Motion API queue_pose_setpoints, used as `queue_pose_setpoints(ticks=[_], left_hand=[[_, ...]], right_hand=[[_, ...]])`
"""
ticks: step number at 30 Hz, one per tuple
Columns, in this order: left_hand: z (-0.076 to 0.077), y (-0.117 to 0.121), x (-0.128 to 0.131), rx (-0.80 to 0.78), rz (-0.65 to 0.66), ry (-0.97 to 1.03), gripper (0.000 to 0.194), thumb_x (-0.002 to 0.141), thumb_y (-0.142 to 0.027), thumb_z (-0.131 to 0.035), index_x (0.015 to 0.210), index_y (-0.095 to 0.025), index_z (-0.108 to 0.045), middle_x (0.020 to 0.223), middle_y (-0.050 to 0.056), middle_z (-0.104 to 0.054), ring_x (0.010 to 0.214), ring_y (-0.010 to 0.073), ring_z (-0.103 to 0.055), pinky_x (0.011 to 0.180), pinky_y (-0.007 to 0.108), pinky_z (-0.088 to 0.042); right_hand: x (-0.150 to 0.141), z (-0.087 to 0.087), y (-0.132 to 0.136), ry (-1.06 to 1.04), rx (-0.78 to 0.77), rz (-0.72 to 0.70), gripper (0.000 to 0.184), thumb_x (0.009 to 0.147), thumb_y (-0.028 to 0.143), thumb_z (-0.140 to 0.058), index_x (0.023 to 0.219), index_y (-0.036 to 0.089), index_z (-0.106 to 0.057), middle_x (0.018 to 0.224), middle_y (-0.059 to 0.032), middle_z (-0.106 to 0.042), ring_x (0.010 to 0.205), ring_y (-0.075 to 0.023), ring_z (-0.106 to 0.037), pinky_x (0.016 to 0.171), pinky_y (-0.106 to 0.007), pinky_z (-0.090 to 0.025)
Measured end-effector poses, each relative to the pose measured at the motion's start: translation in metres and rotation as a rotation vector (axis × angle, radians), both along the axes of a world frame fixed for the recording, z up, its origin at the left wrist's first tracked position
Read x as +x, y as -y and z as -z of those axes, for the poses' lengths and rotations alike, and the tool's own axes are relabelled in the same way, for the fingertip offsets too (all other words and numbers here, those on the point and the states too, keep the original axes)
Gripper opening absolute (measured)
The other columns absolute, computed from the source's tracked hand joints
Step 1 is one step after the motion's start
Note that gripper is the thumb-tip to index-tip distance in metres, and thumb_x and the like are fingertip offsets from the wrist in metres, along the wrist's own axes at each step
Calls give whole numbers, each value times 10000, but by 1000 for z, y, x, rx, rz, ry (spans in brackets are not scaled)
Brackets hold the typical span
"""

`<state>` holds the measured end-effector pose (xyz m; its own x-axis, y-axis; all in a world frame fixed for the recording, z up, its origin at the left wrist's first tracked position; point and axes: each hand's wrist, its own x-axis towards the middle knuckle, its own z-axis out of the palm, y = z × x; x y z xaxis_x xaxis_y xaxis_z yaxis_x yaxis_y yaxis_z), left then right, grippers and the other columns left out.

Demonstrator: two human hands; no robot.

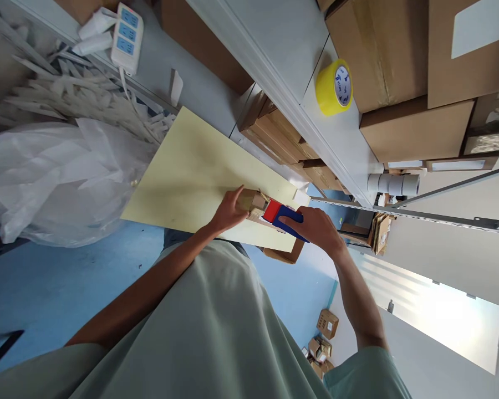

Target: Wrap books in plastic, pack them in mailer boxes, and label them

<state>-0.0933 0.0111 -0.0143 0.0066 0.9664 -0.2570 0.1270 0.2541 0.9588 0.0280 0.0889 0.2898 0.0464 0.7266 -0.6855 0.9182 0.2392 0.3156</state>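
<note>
My left hand (229, 210) is closed around a small brown cardboard box (253, 200) lying on a pale yellow board (191, 172). My right hand (316, 227) grips a red and blue tape dispenser (279, 215), pressed against the end of that box. The two hands are close together near the board's edge. Most of the box is hidden by my fingers and the dispenser.
A yellow tape roll (335, 87) sits on the grey shelf (286, 66) beside stacked cardboard cartons (403, 66). A white power strip (127, 37), paper strips and a crumpled plastic bag (54, 177) lie to the left. Small boxes (322, 343) rest on the blue floor.
</note>
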Motion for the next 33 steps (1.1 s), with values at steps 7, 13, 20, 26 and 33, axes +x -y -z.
queue_pose_setpoints(ticks=[7,13,20,26,33], left_hand=[[-42,-21,1,262,202,-187,607,803,-141,-723,1395,-255,-648,1386,135,-516,1158,295,-605,1066,455,-556],[-36,-23,-1,269,244,-285,475,815,-107,-695,1278,-212,-687,1289,154,-553,1198,315,-591,1042,441,-558],[-31,-20,9,177,268,-278,370,841,-171,-734,1210,-202,-728,1219,156,-595,1181,352,-608,1033,460,-553],[-25,-15,14,138,240,-253,418,859,-223,-787,1272,-254,-734,1207,129,-630,1235,356,-601,1066,455,-537],[-12,-12,15,157,285,-263,468,881,-246,-777,1347,-250,-727,1104,95,-630,1130,303,-620,1059,424,-525]], right_hand=[[-10,0,4,40,1,-32,656,1001,823,-509,1008,200,-715,960,-138,-780,916,-306,-749,721,-332,-443],[-13,2,10,26,-6,-72,622,1021,791,-506,998,201,-702,943,-136,-777,892,-297,-747,706,-327,-436],[-14,5,11,13,21,-128,691,1013,833,-454,1025,193,-714,933,-141,-772,887,-297,-739,715,-327,-456],[1,0,5,38,-21,-72,659,1011,811,-497,1016,193,-728,960,-146,-771,917,-306,-748,745,-330,-471],[62,28,-3,34,-93,-61,691,983,828,-535,1059,178,-755,1008,-170,-787,994,-326,-760,810,-345,-505]])
